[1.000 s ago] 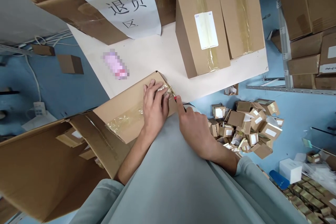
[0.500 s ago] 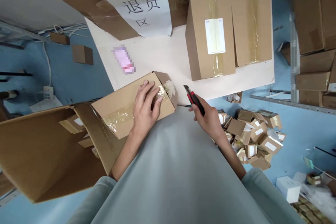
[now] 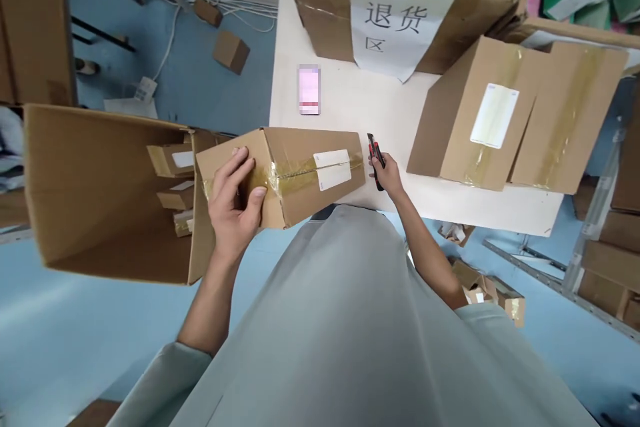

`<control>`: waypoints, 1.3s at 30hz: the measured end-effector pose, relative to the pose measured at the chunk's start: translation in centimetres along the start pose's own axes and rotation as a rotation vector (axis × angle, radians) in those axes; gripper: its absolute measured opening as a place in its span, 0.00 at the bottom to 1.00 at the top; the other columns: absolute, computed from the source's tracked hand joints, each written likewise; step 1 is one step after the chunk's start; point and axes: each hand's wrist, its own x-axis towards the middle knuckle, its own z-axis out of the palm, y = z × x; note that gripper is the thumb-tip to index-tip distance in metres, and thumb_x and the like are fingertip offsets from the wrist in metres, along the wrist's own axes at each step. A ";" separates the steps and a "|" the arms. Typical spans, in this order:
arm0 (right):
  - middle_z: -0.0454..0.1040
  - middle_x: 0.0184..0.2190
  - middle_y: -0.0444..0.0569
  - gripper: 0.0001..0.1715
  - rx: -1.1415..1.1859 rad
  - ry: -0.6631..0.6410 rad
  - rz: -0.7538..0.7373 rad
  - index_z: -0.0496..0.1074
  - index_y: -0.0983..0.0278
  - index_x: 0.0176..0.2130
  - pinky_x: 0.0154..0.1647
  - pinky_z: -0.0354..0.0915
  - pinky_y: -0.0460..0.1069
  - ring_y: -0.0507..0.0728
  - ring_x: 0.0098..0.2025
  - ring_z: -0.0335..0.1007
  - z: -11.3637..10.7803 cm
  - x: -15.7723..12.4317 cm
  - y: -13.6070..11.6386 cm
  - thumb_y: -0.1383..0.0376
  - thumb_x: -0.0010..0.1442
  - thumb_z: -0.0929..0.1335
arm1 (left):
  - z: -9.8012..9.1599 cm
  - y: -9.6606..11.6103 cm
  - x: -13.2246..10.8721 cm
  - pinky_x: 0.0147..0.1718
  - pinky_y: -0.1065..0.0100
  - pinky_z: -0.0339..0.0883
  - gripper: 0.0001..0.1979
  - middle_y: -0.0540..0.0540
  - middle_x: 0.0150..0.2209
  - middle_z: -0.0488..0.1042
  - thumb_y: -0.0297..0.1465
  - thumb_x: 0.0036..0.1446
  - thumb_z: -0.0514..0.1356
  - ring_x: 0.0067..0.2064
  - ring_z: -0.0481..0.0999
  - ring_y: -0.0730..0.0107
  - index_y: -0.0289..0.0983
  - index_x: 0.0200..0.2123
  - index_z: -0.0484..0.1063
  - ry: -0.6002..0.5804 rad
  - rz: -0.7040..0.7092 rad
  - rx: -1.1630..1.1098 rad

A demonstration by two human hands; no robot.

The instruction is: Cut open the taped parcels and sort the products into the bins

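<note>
A long taped cardboard box [image 3: 310,145] lies at the near left part of the white table, its left end jutting past the table edge. Its top seam is covered by yellowish tape, and a white label [image 3: 332,170] straddles the seam near the right end. My left hand [image 3: 231,213] grips the box's left end, fingers over the end face and thumb at the near side. In my right hand [image 3: 389,175] is a red and black utility knife [image 3: 377,163], its blade pointing away from me, just right of the box.
A big open carton [image 3: 110,200] at left holds several small boxes. A phone-like blurred thing [image 3: 309,90] lies on the white table [image 3: 370,100]. Behind stands a carton with a paper sign [image 3: 400,20]; two tall boxes [image 3: 495,120] stand at right. Boxes [image 3: 505,300] lie on the floor.
The box has been turned, so its labelled, taped seam now shows on top. My left hand has shifted to its left end. The view has swung left; the knife stays in my right hand.
</note>
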 end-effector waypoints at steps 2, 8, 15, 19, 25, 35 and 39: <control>0.79 0.45 0.49 0.21 0.004 -0.024 -0.007 0.71 0.60 0.47 0.39 0.83 0.51 0.55 0.44 0.78 1.5 0.3 -0.5 0.46 0.69 0.71 | -0.7 -0.9 -0.8 0.79 0.36 0.68 0.26 0.42 0.74 0.74 0.54 0.78 0.61 0.79 0.71 0.45 0.55 0.72 0.75 0.056 -0.039 -0.049; 0.73 0.36 0.44 0.30 -0.016 -0.036 -0.020 0.69 0.59 0.45 0.39 0.81 0.53 0.55 0.36 0.73 3.5 -2.2 -1.9 0.38 0.65 0.72 | -2.9 -2.6 -1.9 0.80 0.37 0.68 0.22 0.47 0.73 0.76 0.50 0.77 0.64 0.77 0.73 0.48 0.59 0.70 0.78 0.134 -0.085 -0.197; 0.80 0.41 0.49 0.38 -0.176 0.175 -0.063 0.74 0.61 0.53 0.36 0.81 0.53 0.57 0.37 0.76 0.0 -9.5 -4.5 0.33 0.64 0.69 | -2.9 -4.5 -1.6 0.82 0.43 0.63 0.20 0.52 0.75 0.76 0.45 0.81 0.62 0.79 0.72 0.53 0.58 0.71 0.79 0.050 -0.167 -0.389; 0.83 0.43 0.52 0.37 -0.363 0.357 -0.101 0.75 0.63 0.57 0.38 0.80 0.54 0.59 0.36 0.78 -2.3 -13.2 -5.8 0.36 0.69 0.67 | 1.2 -8.0 -0.6 0.81 0.43 0.64 0.29 0.44 0.75 0.76 0.55 0.77 0.62 0.79 0.72 0.48 0.49 0.72 0.80 -0.093 -0.347 -0.552; 0.86 0.51 0.63 0.35 -0.722 0.496 -0.119 0.77 0.65 0.61 0.48 0.78 0.59 0.67 0.47 0.83 -1.7 -15.2 -7.7 0.42 0.75 0.62 | 5.3 -10.6 1.1 0.79 0.42 0.66 0.41 0.37 0.76 0.74 0.62 0.68 0.68 0.79 0.71 0.42 0.45 0.74 0.77 -0.278 -0.352 -0.739; 0.88 0.48 0.54 0.29 -1.135 -0.091 -0.361 0.76 0.61 0.70 0.45 0.71 0.51 0.62 0.42 0.83 8.8 -15.1 -17.3 0.52 0.84 0.60 | 4.9 -12.0 1.5 0.80 0.46 0.65 0.35 0.36 0.81 0.65 0.60 0.69 0.68 0.82 0.65 0.44 0.45 0.67 0.81 -0.371 -0.277 -0.865; 0.85 0.56 0.54 0.32 -1.470 -0.369 -0.392 0.63 0.54 0.82 0.45 0.68 0.50 0.62 0.49 0.83 12.4 -13.5 -19.4 0.57 0.87 0.57 | 5.2 -12.4 1.5 0.80 0.46 0.64 0.33 0.38 0.81 0.65 0.58 0.69 0.70 0.82 0.65 0.44 0.45 0.66 0.82 -0.374 -0.273 -0.931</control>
